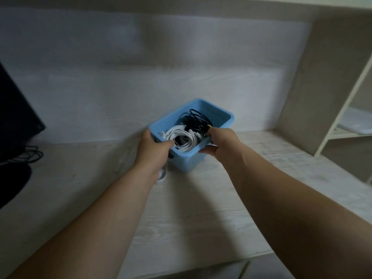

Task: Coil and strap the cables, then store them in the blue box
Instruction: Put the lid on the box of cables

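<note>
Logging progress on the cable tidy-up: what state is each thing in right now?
blue box: open-topped, held by both hands.
white cable: coiled, inside the box.
black cable: coiled, inside the box, behind the white one.
left hand: grips the box's left rim.
right hand: grips the box's right rim.
dark cable: looped on the desk, far left, outside the box.

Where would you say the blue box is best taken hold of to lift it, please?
Probably grip the blue box by its rim, left and right, coming from outside with thumbs over the edge, as the left hand and right hand do. The overhanging lip gives purchase; the white cable and black cable fill the middle.
</note>
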